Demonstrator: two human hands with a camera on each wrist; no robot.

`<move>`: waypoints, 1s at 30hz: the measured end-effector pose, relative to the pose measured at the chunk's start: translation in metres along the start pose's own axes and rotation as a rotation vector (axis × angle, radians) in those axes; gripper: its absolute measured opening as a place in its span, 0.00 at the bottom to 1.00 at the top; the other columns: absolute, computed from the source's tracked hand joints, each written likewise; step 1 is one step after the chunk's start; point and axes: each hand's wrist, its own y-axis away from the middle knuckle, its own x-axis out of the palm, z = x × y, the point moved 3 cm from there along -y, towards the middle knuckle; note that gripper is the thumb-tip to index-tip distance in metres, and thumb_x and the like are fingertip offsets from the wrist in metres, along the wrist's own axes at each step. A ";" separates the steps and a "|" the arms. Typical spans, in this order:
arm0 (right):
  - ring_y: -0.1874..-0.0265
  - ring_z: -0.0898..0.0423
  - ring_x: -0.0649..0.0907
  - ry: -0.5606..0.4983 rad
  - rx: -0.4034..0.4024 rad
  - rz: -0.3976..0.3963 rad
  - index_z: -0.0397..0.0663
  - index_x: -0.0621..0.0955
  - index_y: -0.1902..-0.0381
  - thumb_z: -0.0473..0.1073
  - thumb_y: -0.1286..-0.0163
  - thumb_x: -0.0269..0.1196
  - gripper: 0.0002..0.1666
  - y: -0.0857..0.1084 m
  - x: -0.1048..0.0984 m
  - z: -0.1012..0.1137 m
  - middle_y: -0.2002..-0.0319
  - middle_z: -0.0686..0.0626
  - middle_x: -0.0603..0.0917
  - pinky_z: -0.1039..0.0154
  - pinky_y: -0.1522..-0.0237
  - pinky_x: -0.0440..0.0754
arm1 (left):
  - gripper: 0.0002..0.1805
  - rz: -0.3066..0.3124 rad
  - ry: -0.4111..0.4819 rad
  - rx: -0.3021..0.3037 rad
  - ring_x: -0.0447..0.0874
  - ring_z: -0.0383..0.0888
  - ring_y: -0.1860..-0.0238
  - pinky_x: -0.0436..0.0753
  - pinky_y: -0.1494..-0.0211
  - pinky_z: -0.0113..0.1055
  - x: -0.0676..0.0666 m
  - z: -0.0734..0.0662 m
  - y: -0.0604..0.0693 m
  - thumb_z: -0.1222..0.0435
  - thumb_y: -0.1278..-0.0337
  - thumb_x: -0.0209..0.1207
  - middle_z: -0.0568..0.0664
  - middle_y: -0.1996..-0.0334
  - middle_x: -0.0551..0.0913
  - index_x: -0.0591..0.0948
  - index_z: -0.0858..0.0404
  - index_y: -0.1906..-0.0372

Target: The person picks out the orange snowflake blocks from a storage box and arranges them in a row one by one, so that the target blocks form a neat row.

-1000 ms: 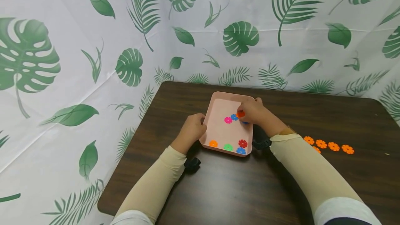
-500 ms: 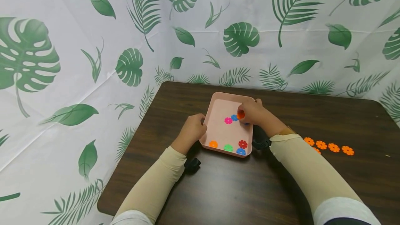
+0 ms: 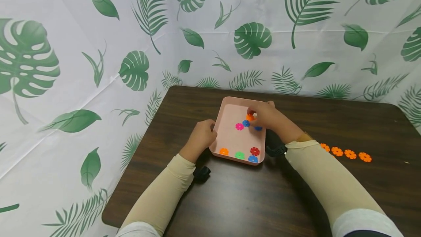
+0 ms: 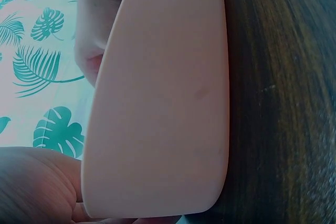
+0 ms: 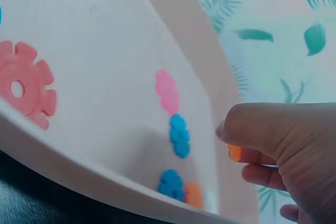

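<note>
The pink tray (image 3: 227, 138) rests on the table with several flower-shaped plastic discs in it. My left hand (image 3: 201, 134) holds its left rim; the tray's outer wall (image 4: 157, 103) fills much of the left wrist view. Over the tray's upper right part, my right hand (image 3: 267, 115) pinches an orange disc (image 3: 250, 117) between thumb and fingers. Just below that disc lie a blue disc (image 3: 246, 123) and a pink disc (image 3: 239, 126). Another blue disc (image 5: 170, 184) and an orange disc (image 5: 194, 195) sit close together by the tray's right wall.
Along the tray's near side are an orange disc (image 3: 224, 151), a green disc (image 3: 239, 155), a red disc (image 3: 254, 151) and a blue disc (image 3: 253, 159). A row of orange discs (image 3: 350, 154) lies on the dark wooden table (image 3: 230, 200) to the right. A leaf-patterned cloth (image 3: 210, 61) hangs behind.
My right hand has shifted slightly left and away from me with the orange disc, which shows more clearly now. The left hand keeps its grip on the tray, which stays in place.
</note>
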 end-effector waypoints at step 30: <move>0.54 0.39 0.81 0.024 0.193 -0.014 0.31 0.81 0.47 0.38 0.37 0.73 0.23 0.199 -0.080 -0.115 0.52 0.36 0.82 0.38 0.52 0.79 | 0.19 -0.003 -0.003 0.032 0.81 0.51 0.63 0.85 0.58 0.42 0.000 0.001 0.001 0.68 0.35 0.57 0.56 0.57 0.86 0.83 0.66 0.42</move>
